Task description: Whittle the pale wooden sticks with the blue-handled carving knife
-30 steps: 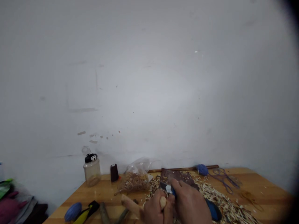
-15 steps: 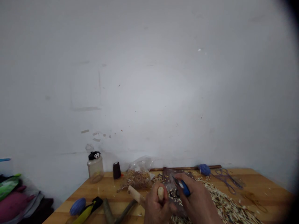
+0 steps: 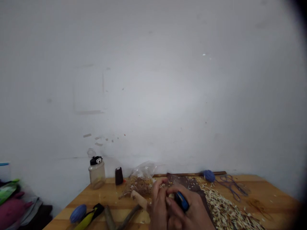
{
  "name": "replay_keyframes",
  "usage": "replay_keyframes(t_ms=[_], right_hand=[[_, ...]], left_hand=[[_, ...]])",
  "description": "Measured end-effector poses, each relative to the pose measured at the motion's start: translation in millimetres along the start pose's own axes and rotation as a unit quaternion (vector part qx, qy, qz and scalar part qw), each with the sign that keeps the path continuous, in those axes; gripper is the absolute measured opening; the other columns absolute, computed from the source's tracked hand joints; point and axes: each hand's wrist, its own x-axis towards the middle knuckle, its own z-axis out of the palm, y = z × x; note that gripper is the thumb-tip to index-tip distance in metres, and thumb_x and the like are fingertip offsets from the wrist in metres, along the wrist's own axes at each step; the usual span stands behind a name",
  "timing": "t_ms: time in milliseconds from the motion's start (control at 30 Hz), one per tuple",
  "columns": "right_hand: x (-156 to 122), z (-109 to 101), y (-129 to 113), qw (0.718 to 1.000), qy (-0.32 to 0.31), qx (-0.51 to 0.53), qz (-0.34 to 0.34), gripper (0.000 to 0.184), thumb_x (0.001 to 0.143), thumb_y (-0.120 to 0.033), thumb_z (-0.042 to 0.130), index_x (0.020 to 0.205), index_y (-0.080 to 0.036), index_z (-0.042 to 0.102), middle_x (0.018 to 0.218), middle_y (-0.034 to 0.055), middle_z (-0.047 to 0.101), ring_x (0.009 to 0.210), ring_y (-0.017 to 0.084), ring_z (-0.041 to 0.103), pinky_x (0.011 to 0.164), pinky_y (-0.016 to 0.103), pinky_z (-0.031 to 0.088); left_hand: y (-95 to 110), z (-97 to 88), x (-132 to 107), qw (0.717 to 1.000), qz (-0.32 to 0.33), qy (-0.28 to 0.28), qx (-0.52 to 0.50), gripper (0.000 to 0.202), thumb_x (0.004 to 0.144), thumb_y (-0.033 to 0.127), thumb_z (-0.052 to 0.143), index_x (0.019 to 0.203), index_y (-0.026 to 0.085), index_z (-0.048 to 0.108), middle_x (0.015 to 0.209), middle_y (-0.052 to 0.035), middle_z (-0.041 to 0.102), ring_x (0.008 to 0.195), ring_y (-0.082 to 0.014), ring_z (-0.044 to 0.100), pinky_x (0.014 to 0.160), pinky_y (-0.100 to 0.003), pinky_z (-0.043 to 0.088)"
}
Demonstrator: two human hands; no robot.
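My right hand (image 3: 189,207) is closed around the blue handle of a knife (image 3: 182,202); its blade is hidden behind the fingers. Close against it, my left hand (image 3: 158,204) has its fingers wrapped round a short pale wooden stick, now almost wholly covered by the two hands. Beneath both hands lies a dark sheet (image 3: 184,181) scattered with wood shavings. A peeled wooden stick (image 3: 140,200) reaches out to the left of my left hand, and I cannot tell whether it touches the hand.
A heap of wood shavings (image 3: 227,210) spreads at the right. Blue yarn (image 3: 209,175) lies behind it. Further left are a clear bag of rubber bands (image 3: 141,182), a dark thread spool (image 3: 118,176), a bottle (image 3: 97,174), a yellow-handled tool (image 3: 87,218) and bark-covered sticks (image 3: 109,217).
My right hand has moved left and down with the knife, against my left hand. My left hand has turned, its fingers raised, and the stick's end is now covered.
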Motion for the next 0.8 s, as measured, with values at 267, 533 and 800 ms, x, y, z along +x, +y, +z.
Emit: replay_keyframes(t_ms=[267, 533, 800], right_hand=[[12, -33, 30, 0.996, 0.076, -0.05, 0.002, 0.028, 0.086, -0.041, 0.045, 0.093, -0.019, 0.061, 0.078, 0.0016, 0.064, 0.071, 0.016, 0.058, 0.067, 0.024, 0.045], [5, -25, 15, 0.997, -0.025, -0.054, -0.048, 0.024, 0.085, -0.031, 0.046, 0.099, -0.021, 0.063, 0.096, 0.0038, 0.067, 0.09, 0.017, 0.06, 0.081, 0.027, 0.045], [10, -31, 33, 0.998, 0.016, -0.054, -0.023, 0.029, 0.087, -0.03, 0.043, 0.108, -0.019, 0.059, 0.097, 0.0053, 0.067, 0.088, 0.017, 0.062, 0.08, 0.027, 0.045]], left_hand=[[-28, -56.1, 31, 0.933, 0.047, 0.347, -0.077, 0.031, 0.075, 0.049, 0.057, 0.087, 0.02, 0.054, 0.092, -0.0053, 0.059, 0.094, -0.0233, 0.055, 0.091, -0.04, 0.041], [-48, -33.6, 35, 0.898, -0.112, -0.304, -0.297, 0.055, 0.062, 0.058, 0.069, 0.099, 0.017, 0.063, 0.09, -0.0065, 0.066, 0.081, -0.019, 0.06, 0.075, -0.03, 0.044], [-44, -7.3, 17, 0.887, -0.099, -0.305, -0.332, 0.038, 0.072, 0.051, 0.064, 0.084, 0.015, 0.057, 0.069, 0.0017, 0.052, 0.064, -0.0105, 0.045, 0.063, -0.022, 0.034]])
